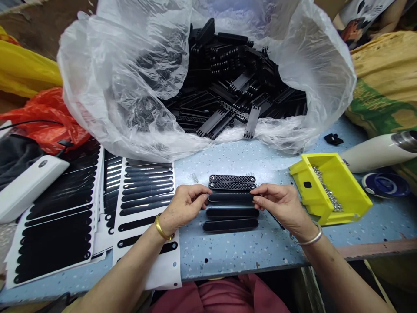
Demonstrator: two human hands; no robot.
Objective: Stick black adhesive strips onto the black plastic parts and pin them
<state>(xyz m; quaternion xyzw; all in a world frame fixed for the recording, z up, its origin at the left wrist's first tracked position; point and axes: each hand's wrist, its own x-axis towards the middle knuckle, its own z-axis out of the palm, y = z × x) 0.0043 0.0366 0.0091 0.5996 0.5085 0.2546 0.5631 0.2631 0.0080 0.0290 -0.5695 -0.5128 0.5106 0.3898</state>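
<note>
My left hand [185,205] pinches the left end of a slim black bar [230,198] with rounded ends. At its right end, the thumb and fingertips of my right hand [280,208] are closed on the same bar. Just beyond it lie two black bars with a mesh pattern [232,178] and a round silver spot near each end. Closer to me, two smooth black bars [232,212] rest side by side on the blue speckled table [195,261]. The underside of the bar between my hands is hidden.
A clear plastic bag [124,87] full of black bars [234,82] fills the back. Sheets of black strip stickers [146,224] lie left. To the right stand a yellow bin [352,195] of small silver parts and a white bottle [371,152]. Another person's arm [391,19] shows far right.
</note>
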